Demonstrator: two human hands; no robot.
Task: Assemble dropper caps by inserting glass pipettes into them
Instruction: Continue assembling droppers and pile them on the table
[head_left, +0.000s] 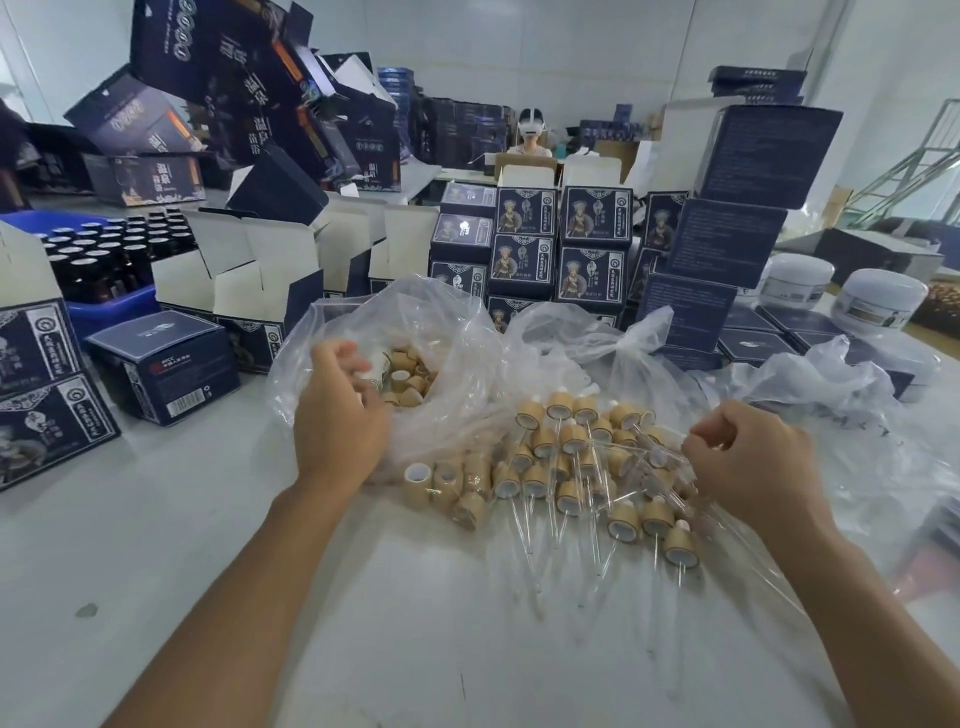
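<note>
My left hand (337, 415) reaches into an open clear plastic bag (415, 312), its fingers curled round a dropper cap (378, 370) with a white bulb. More tan, bamboo-look caps (410, 371) lie loose inside the bag. My right hand (748, 457) is curled at the right edge of the pile and pinches a thin glass pipette (662, 453). Between my hands, a heap of assembled caps with pipettes (571, 467) lies on clear plastic on the white table (208, 519). A few caps without pipettes (447, 483) lie at the heap's left edge.
Dark blue printed boxes (592, 244) are stacked behind the bags, with more on the left (161, 364). Brown bottles fill a blue crate (104, 312) at far left. White jars (878, 301) stand at right. Across the table, a person (530, 135) wears a headset.
</note>
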